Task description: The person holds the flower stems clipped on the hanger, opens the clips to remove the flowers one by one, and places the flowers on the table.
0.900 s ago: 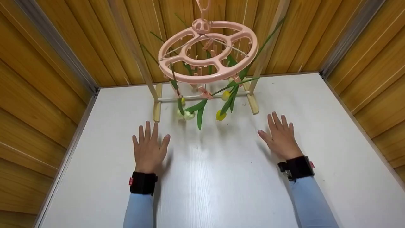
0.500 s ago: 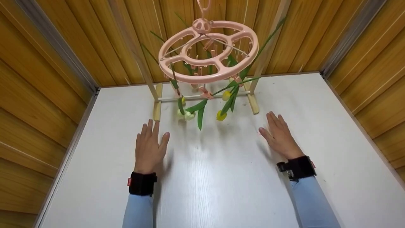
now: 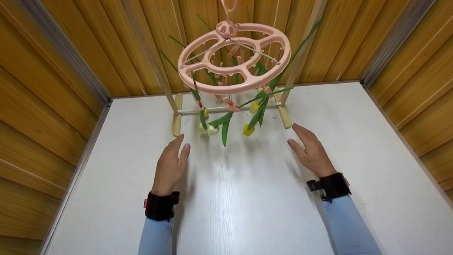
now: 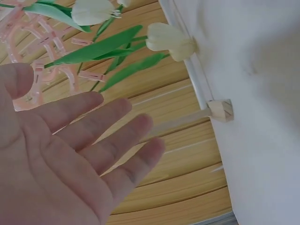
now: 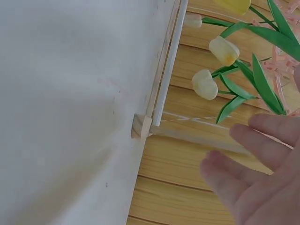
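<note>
A pink round clip hanger (image 3: pixel 244 85) hangs from a wooden stand, and small pink clothespins (image 3: pixel 231 105) dangle below it. Tulips with green leaves are clipped there, among them a yellow tulip (image 3: pixel 248 130) and a white tulip (image 3: pixel 212 130). My left hand (image 3: pixel 169 168) is above the table near the stand's left foot, fingers fairly straight, palm turned inward, holding nothing. On the other side my right hand (image 3: pixel 313 154) holds nothing either, its fingers loosely extended near the right foot. Both wrist views show the palms apart from the white tulips (image 4: pixel 168 40).
The stand has wooden feet (image 3: pixel 177 118), uprights (image 3: pixel 295 67) and a white lower bar (image 3: pixel 208 110). It stands at the back of a white table (image 3: pixel 219 212), close to wood-panelled walls (image 3: pixel 42 117).
Both hands have turned from palms-down with spread fingers to palms facing inward, fingers drawn together. The hanger and tulips stay practically in place.
</note>
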### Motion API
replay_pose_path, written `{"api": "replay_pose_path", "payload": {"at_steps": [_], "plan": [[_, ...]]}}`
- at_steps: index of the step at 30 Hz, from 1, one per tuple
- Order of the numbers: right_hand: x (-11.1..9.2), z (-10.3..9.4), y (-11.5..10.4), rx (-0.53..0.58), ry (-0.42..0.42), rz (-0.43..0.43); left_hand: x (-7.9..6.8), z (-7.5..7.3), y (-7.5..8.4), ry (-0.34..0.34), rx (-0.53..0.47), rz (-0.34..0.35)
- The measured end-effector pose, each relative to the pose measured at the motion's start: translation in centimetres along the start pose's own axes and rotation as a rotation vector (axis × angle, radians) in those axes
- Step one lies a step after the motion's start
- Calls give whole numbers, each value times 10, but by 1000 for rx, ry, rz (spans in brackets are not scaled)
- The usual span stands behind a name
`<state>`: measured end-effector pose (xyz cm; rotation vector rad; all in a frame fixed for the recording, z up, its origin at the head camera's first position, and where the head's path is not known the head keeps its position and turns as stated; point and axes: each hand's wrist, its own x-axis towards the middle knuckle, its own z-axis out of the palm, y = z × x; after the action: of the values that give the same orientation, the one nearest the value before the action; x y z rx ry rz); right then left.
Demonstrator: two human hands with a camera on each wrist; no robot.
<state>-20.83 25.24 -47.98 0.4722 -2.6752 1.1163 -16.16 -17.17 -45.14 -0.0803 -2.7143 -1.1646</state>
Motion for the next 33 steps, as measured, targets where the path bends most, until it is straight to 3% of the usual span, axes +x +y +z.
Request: {"api": "replay_pose_path", "payload": {"at_steps": [6,17,24,33], "plan": [[5,4,-11,22,74,-131,-1,0,16,45,-49,62],[15,12,-29,77,194,-342,2,9,48,171,-116,272],[26,21,-44,195,188,-418,10,21,67,204,-170,355],[44,36,-65,285,137,-454,28,35,87,252,-280,389]]}}
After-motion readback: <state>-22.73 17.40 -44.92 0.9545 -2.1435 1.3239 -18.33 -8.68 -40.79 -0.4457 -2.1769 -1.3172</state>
